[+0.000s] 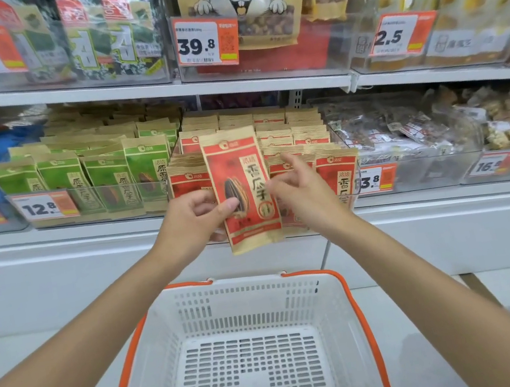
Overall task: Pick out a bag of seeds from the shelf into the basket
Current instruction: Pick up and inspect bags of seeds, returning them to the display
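White plastic basket with orange handles (247, 299) at six o'clock holds nothing yet, while at twelve o'clock the left hand (197, 218) pinches the red paper bag of seeds (240, 175), the right hand (304, 195) curled at its edge, grip unclear, so lowering remains.

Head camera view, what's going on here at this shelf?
A person stands at a snack shelf, holding one red bag of seeds upright in front of the stacked red bags. The left hand pinches its left edge. The right hand curls at its right edge, though a firm grip there is unclear. The bag is not yet in the white basket below.
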Action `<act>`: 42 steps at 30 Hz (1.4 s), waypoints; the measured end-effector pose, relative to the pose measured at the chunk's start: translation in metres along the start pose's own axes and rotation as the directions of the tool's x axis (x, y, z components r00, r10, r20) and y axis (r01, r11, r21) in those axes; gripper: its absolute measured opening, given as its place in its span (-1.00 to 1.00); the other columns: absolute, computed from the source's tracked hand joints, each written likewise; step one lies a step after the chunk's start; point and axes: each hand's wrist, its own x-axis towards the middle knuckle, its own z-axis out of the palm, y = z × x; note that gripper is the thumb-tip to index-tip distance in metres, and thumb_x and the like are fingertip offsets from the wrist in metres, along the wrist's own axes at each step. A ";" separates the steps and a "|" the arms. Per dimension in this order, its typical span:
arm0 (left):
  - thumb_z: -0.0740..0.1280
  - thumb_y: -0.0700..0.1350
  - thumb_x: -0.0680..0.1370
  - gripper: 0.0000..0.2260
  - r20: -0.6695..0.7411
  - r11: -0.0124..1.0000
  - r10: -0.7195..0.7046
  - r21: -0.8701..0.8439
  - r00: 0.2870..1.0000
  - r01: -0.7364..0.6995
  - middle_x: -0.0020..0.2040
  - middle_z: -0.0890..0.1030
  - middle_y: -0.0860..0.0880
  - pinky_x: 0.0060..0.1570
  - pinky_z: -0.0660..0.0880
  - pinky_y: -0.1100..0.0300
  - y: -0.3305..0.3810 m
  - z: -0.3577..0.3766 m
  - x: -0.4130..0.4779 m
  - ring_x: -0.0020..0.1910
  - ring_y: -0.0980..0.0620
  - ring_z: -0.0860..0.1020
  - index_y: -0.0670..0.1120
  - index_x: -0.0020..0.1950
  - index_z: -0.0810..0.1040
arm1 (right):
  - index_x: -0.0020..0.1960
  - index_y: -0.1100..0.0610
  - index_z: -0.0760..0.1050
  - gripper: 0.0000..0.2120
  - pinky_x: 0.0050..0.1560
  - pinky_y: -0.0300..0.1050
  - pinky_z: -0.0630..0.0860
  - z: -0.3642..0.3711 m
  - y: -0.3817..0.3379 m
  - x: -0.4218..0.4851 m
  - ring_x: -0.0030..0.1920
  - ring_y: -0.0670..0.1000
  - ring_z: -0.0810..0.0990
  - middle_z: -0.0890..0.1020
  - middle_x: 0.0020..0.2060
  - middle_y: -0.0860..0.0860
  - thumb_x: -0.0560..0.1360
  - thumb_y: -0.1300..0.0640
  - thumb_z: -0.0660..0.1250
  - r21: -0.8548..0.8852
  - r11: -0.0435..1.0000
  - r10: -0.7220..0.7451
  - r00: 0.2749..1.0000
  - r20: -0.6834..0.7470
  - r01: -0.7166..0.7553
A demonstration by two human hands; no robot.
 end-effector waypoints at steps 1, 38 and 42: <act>0.39 -0.16 0.57 -0.95 -0.034 0.998 0.003 -0.055 0.999 -0.005 -0.17 0.74 -0.03 -0.35 0.60 0.26 0.002 0.000 0.000 -0.26 0.08 0.67 -0.09 0.01 0.63 | 0.58 0.00 0.11 -0.30 0.08 -0.08 0.55 0.003 0.000 -0.002 0.02 -0.14 0.61 0.61 0.08 -0.08 0.55 0.00 0.37 -0.058 0.998 0.011 0.999 0.044 -0.008; 0.56 0.14 0.18 -0.23 0.024 0.955 -0.039 -0.293 0.999 0.044 0.23 0.58 -0.11 -0.03 0.65 0.06 0.014 0.000 -0.005 0.16 -0.07 0.65 -0.01 0.32 0.41 | 0.23 -0.14 0.45 -0.48 0.03 -0.19 0.60 -0.010 -0.014 -0.012 -0.07 -0.06 0.67 0.72 -0.12 0.00 0.42 0.31 0.48 0.170 0.985 -0.087 0.882 0.464 0.008; 0.59 -0.10 0.30 -0.33 0.075 0.938 -0.052 -0.338 0.996 0.074 0.24 0.59 -0.16 -0.05 0.65 0.07 0.014 -0.001 -0.006 0.17 -0.10 0.64 -0.04 0.35 0.42 | 0.45 0.13 0.39 -0.39 0.05 -0.26 0.55 -0.009 -0.011 -0.011 -0.07 -0.13 0.65 0.73 -0.15 -0.04 0.45 0.36 0.45 0.144 0.990 -0.078 0.884 0.460 0.013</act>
